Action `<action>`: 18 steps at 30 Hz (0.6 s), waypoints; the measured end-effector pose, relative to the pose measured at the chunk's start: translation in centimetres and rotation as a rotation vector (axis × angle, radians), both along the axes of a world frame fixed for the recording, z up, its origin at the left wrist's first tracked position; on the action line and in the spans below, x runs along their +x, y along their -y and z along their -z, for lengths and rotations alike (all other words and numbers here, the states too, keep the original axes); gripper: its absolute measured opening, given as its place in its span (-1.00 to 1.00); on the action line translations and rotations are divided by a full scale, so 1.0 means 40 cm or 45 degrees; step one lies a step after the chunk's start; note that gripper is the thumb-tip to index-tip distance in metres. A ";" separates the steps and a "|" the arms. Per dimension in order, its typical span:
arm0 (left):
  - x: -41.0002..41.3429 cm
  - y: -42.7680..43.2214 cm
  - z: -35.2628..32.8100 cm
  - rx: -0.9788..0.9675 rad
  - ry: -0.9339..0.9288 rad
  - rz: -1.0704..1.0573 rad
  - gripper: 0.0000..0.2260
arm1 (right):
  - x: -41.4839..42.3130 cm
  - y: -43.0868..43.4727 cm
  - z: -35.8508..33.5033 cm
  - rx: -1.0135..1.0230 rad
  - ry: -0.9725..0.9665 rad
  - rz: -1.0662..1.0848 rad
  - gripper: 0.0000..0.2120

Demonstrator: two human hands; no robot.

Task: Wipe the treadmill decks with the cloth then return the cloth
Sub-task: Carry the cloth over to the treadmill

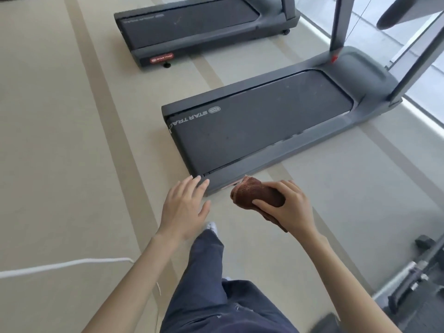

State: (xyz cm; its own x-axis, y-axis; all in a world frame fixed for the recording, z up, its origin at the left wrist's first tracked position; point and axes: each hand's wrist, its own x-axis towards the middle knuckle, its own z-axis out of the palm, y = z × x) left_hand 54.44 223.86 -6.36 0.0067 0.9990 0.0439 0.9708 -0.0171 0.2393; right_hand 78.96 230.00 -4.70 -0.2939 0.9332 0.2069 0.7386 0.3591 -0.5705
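Far to the left of the near treadmill point(264, 126), a white cable point(64, 264) is seen lying across the beige floor point(60, 152); it is kept well apart from the machine and from the feet.

Just before the near treadmill's rear left corner, the left hand point(185, 207) is held out with fingers straight and spread, and nothing is gripped; its fingertips are seen over that corner, though whether the edge is touched cannot be told; the hand is judged to be put forward for balance, or to brace on the frame.

Beyond the near treadmill, up and to its left, a second treadmill point(192, 27) is set parallel; its deck is equally dark and is well out of reach.

Short of the near treadmill's rear end, a trouser leg point(209, 265) and a white shoe point(212, 227) are placed forward, as in a step toward it.

Just in front of that rear end, the brown cloth point(254, 193) is bunched into a wad and clamped by the right hand point(288, 207), with the thumb laid across it and the fingers curled round; it is presumably wadded so that a firm pad can be pressed on the belt; the two hands are kept apart. The cloth is not yet laid on the deck, so wiping here is judged not begun.

To the lower right of the near treadmill, dark gym equipment point(413, 280) is partly seen.
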 end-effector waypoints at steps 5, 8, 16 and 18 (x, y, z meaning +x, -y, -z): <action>-0.028 -0.180 0.039 -0.007 0.018 -0.016 -0.57 | -0.031 -0.194 0.028 -0.022 0.006 -0.054 -0.64; -0.064 -0.327 0.046 0.018 0.044 -0.036 -0.60 | -0.061 -0.338 0.014 -0.030 0.031 -0.075 -0.64; -0.166 -0.663 0.040 0.033 0.070 -0.171 -0.59 | -0.166 -0.723 -0.030 -0.001 0.119 -0.127 -0.65; -0.175 -0.712 0.050 0.000 0.079 -0.209 -0.59 | -0.188 -0.787 -0.020 -0.014 0.130 -0.146 -0.65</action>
State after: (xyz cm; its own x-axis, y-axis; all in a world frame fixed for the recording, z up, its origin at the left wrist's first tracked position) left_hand 47.44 252.34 -8.36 -0.1591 0.9865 0.0390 0.9439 0.1404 0.2989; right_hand 71.45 261.46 -3.92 -0.4179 0.8942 0.1607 0.7473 0.4389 -0.4989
